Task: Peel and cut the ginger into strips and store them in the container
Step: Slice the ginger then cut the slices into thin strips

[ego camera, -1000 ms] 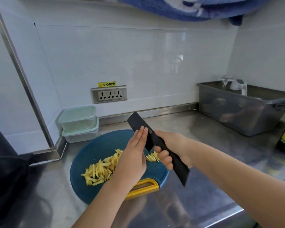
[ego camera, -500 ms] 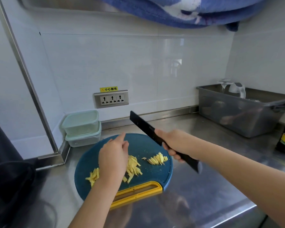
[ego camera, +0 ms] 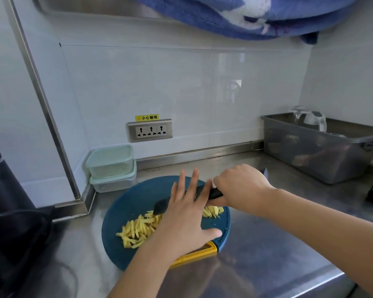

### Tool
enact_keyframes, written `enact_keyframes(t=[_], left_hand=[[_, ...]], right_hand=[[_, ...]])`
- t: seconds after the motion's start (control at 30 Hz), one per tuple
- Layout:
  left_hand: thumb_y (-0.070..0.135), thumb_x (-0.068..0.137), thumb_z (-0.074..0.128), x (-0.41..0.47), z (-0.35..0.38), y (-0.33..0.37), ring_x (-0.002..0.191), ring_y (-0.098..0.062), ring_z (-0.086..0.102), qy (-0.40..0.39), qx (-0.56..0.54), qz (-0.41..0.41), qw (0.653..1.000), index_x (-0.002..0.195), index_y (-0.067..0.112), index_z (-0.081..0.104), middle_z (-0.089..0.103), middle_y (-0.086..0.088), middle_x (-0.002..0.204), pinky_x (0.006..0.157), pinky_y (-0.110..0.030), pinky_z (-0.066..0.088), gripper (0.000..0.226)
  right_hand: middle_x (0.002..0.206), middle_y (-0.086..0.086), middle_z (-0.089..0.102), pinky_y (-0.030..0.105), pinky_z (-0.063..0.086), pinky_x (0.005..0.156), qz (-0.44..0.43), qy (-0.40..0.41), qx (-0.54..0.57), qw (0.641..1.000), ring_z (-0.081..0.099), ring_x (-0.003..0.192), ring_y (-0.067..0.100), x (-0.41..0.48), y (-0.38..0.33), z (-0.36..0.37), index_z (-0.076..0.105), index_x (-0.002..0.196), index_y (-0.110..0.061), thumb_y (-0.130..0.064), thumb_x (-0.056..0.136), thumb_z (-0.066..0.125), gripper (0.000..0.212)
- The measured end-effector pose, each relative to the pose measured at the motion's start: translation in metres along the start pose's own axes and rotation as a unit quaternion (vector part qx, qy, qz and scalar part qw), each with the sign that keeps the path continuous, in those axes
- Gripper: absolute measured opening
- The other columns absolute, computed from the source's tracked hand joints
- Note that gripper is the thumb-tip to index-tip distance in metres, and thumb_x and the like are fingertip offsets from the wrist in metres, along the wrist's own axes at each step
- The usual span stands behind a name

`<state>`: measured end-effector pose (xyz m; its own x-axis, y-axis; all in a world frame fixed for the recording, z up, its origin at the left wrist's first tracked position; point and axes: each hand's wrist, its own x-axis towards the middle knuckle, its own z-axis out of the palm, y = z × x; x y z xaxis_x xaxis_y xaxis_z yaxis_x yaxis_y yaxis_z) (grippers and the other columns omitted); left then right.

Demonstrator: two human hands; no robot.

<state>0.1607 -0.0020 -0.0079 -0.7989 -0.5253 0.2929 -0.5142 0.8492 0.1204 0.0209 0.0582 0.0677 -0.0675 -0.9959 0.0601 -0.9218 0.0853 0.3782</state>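
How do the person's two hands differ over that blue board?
The left hand is flat, fingers straight and spread; the right hand is curled in a grip. The left hand lies across the blade of the black knife; the right hand holds its handle. The left hand is nearer the camera, the right hand farther back. Both are bare and work over the blue cutting board with the ginger strips.

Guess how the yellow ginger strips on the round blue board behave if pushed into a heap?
Thin yellow ginger strips lie loose and criss-crossed, so they probably scatter rather than slide as one. Small and short, likely light and stiff. Cut faces may be moist: some could cling to the black knife.
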Motion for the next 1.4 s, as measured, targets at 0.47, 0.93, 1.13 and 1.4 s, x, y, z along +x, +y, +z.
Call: enact_keyframes(t=[0.47,0.93,1.13,1.4], left_hand=[[0.07,0.084,0.041,0.01,0.008,-0.038,0.137,-0.03,-0.033,-0.046,0.054,-0.154,0.986,0.152,0.027,0.004,-0.024,-0.005,0.155,0.113,-0.049,-0.012,0.089],[0.025,0.096,0.051,0.002,-0.001,-0.076,0.146,-0.023,0.008,0.084,-0.147,-0.212,0.962,0.12,0.026,0.063,0.033,-0.002,0.151,0.116,-0.039,0.012,0.027],[0.033,0.091,0.06,-0.003,-0.003,-0.085,0.134,-0.022,0.039,0.153,-0.181,-0.273,0.932,0.135,0.015,0.051,0.048,-0.005,0.141,0.109,-0.037,0.031,0.049],[0.037,0.101,0.031,-0.011,-0.002,-0.115,0.09,-0.025,0.056,0.045,-0.137,-0.383,0.912,0.105,0.006,0.063,0.064,-0.015,0.107,0.079,-0.035,0.043,0.044]], right_hand=[[0.066,-0.004,0.046,0.038,0.052,0.072,0.056,0.003,-0.013,0.998,0.052,0.069,0.022,-0.019,0.036,-0.001,0.06,0.084,-0.017,-0.07,0.089,0.04,0.057],[0.065,0.0,0.045,0.022,0.032,0.045,0.246,-0.099,0.303,0.916,0.043,0.054,0.013,-0.038,0.002,0.06,0.041,0.066,-0.014,-0.049,0.103,0.03,0.052],[0.068,-0.001,0.043,0.024,0.04,0.059,0.25,-0.113,0.286,0.918,0.045,0.059,0.013,-0.042,-0.017,0.064,0.035,0.065,-0.016,-0.042,0.106,0.024,0.05],[0.08,0.006,0.037,0.024,0.029,0.045,0.133,-0.106,0.202,0.964,0.049,0.071,0.021,-0.037,-0.053,0.063,0.042,0.139,-0.009,-0.015,0.107,0.027,0.036]])
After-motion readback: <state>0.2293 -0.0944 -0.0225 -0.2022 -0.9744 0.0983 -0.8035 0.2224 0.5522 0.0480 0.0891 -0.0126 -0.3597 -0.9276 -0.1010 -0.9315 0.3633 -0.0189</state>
